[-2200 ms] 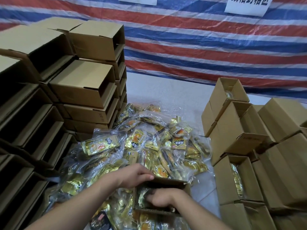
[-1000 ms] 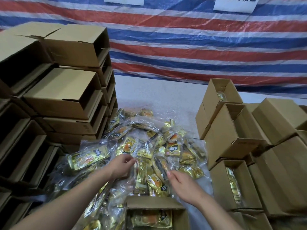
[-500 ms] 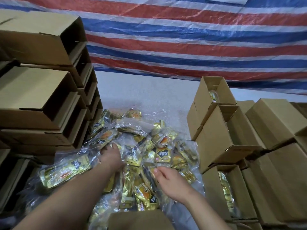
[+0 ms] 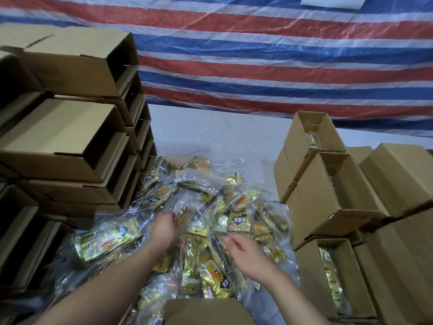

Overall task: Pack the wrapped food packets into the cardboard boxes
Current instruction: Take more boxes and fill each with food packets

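Note:
A heap of gold wrapped food packets point(image 4: 239, 221) in clear plastic lies on the white surface between the box stacks. My left hand point(image 4: 165, 227) reaches into the heap's middle, its fingertips buried among the clear wrappers, so its hold is hidden. My right hand point(image 4: 244, 254) hovers just above the packets to the right, fingers loosely curled and holding nothing. A cardboard box point(image 4: 206, 310) sits at the bottom edge right below both hands; only its flap shows.
Stacks of empty cardboard boxes point(image 4: 65, 137) lying on their sides wall off the left. Upright boxes point(image 4: 328, 273) with packets inside crowd the right, another point(image 4: 314, 139) behind them. A striped tarp point(image 4: 257, 66) hangs at the back beyond bare white surface point(image 4: 218, 137).
Both hands left the box at the bottom and moved forward onto the heap. The left hand has pushed deeper among the wrappers; the box has slid toward the lower edge of view.

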